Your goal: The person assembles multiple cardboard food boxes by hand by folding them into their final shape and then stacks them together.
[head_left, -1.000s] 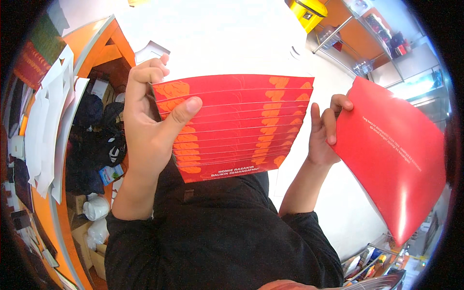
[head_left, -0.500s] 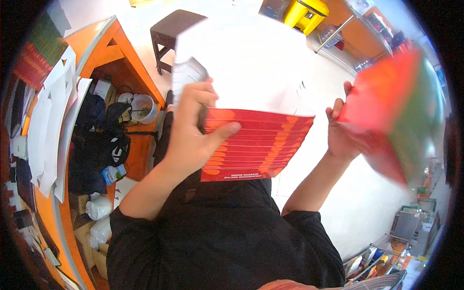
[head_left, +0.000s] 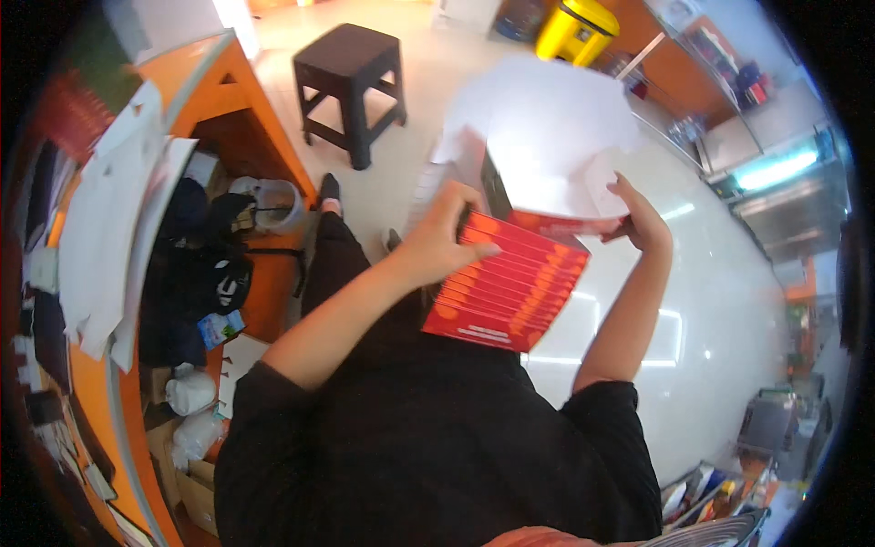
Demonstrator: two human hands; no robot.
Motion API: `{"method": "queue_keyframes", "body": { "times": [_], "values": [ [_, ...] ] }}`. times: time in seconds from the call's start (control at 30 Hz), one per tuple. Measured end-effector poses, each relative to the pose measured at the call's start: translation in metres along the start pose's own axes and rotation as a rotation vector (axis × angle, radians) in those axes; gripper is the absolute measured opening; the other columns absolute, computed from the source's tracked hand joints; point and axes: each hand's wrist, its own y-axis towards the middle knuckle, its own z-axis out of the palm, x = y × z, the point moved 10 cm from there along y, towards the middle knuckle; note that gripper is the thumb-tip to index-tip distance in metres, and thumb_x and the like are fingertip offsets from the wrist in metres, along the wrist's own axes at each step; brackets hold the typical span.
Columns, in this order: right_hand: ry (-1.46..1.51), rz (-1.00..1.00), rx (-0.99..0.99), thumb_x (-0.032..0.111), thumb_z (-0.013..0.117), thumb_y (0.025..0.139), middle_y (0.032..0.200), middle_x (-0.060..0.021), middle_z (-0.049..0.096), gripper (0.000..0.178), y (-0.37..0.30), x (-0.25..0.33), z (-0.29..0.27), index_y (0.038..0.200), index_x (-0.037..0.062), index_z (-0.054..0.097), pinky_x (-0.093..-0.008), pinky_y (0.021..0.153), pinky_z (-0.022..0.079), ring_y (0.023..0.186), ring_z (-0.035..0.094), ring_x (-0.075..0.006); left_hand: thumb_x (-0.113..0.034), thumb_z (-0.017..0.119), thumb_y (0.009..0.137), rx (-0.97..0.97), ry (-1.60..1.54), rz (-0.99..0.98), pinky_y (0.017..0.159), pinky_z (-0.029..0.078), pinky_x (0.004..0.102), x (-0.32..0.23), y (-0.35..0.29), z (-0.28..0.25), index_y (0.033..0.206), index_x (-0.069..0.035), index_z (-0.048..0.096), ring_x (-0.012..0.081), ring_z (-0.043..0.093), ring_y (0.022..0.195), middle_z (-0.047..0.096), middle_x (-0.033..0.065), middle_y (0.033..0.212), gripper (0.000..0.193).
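Note:
My left hand [head_left: 439, 239] grips the left side of a stack of nested red cardboard boxes [head_left: 524, 287], its thumb across the red and orange front edges. The stack is held in front of my body, tilted. Above it sits a single cardboard box [head_left: 551, 114] with a white inside, slightly blurred, its wide flaps spread out. My right hand [head_left: 645, 223] is closed at the right corner of this upper box, some fingers hidden behind its red edge. How far the upper box sits inside the stack, I cannot tell.
To my left stands an orange counter [head_left: 283, 159] with white papers [head_left: 109, 219] on top and bags on its shelves. A dark stool [head_left: 348, 59] stands ahead. Beyond are a yellow bin [head_left: 579, 27] and a metal rack [head_left: 729, 87].
My right hand has brought the separate red and green box from the right over to the stack. The stack has shifted right and tilted, and the stool now shows fully.

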Motion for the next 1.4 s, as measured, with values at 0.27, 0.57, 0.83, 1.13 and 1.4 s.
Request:
{"method": "queue_keyframes", "body": {
  "times": [0.27, 0.57, 0.83, 1.13, 1.4],
  "values": [
    [-0.439, 0.043, 0.192, 0.055, 0.049, 0.085, 0.128, -0.0091, 0.050, 0.065, 0.023, 0.012, 0.001, 0.126, 0.0046, 0.050, -0.0318, 0.077, 0.048, 0.101, 0.057, -0.0206, -0.034, 0.074, 0.071, -0.083, 0.178, 0.136, 0.104, 0.030, 0.0401, -0.029, -0.002, -0.006, 0.131, -0.008, 0.033, 0.0365, 0.036, 0.119, 0.023, 0.0198, 0.134, 0.077],
    [-0.004, 0.097, 0.318, 0.069, 0.036, 0.084, 0.124, -0.0087, 0.053, 0.080, 0.072, -0.074, 0.049, 0.131, 0.0048, 0.040, -0.0385, 0.090, 0.043, 0.104, 0.055, -0.0193, -0.040, 0.064, 0.080, 0.055, 0.307, 0.006, 0.099, 0.032, 0.0414, 0.077, 0.025, 0.006, 0.117, -0.004, 0.047, 0.0323, 0.039, 0.119, 0.043, 0.0176, 0.125, 0.055],
    [0.352, -0.296, 0.094, 0.057, 0.040, 0.090, 0.118, -0.0122, 0.053, 0.070, 0.026, -0.061, 0.081, 0.135, 0.0043, 0.029, -0.0354, 0.096, 0.038, 0.110, 0.051, -0.0209, -0.031, 0.045, 0.093, 0.135, -0.421, -0.155, 0.080, 0.043, 0.0260, 0.094, 0.044, 0.001, 0.094, -0.001, 0.058, 0.0106, 0.053, 0.086, 0.060, 0.0037, 0.090, 0.032],
    [0.440, -0.371, 0.136, 0.034, 0.062, 0.084, 0.091, -0.0061, 0.054, 0.068, 0.010, -0.045, 0.098, 0.135, 0.0071, 0.025, -0.0317, 0.085, 0.044, 0.090, 0.055, -0.0152, -0.025, 0.053, 0.087, 0.277, -0.486, -0.400, 0.078, 0.043, 0.0234, 0.098, 0.058, -0.003, 0.093, 0.003, 0.060, 0.0106, 0.056, 0.082, 0.063, 0.0068, 0.091, 0.030],
    [0.621, -0.370, -0.156, 0.033, 0.049, 0.090, 0.074, 0.0015, 0.041, 0.050, 0.014, -0.078, 0.094, 0.128, 0.0069, 0.030, -0.0224, 0.067, 0.042, 0.071, 0.046, -0.0076, -0.031, 0.054, 0.088, 0.198, -0.381, -0.382, 0.077, 0.042, 0.0235, 0.109, 0.089, -0.024, 0.087, 0.001, 0.065, 0.0096, 0.056, 0.081, 0.065, 0.0040, 0.086, 0.034]
  ]
}}
